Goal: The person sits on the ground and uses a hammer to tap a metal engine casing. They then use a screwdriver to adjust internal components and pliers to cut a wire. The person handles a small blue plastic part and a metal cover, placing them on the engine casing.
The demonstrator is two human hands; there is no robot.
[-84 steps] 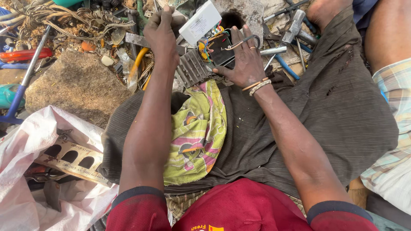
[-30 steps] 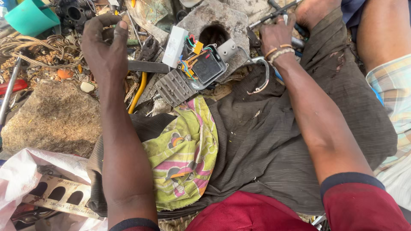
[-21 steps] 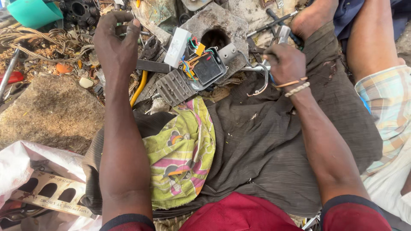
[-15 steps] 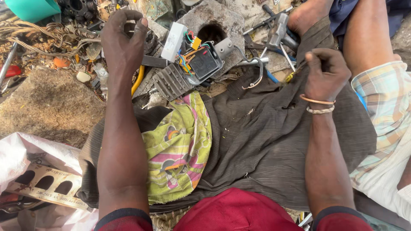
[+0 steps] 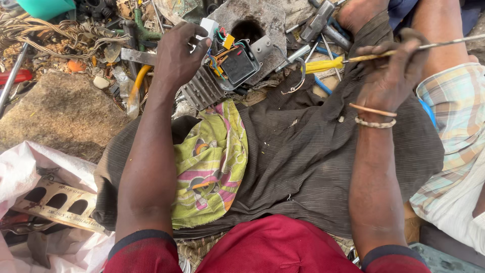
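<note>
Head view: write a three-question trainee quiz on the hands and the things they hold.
1. True or false: the left hand rests on the finned electronic part with coloured wires.
2. What does the right hand hold? A) a hammer B) a thin metal rod C) a teal tub
3. Fill in: a green patterned ____ lies on the lap beside the left forearm.

Key:
1. True.
2. B, the thin metal rod, raised above the dark lap cloth.
3. Cloth, the green patterned cloth.
</note>
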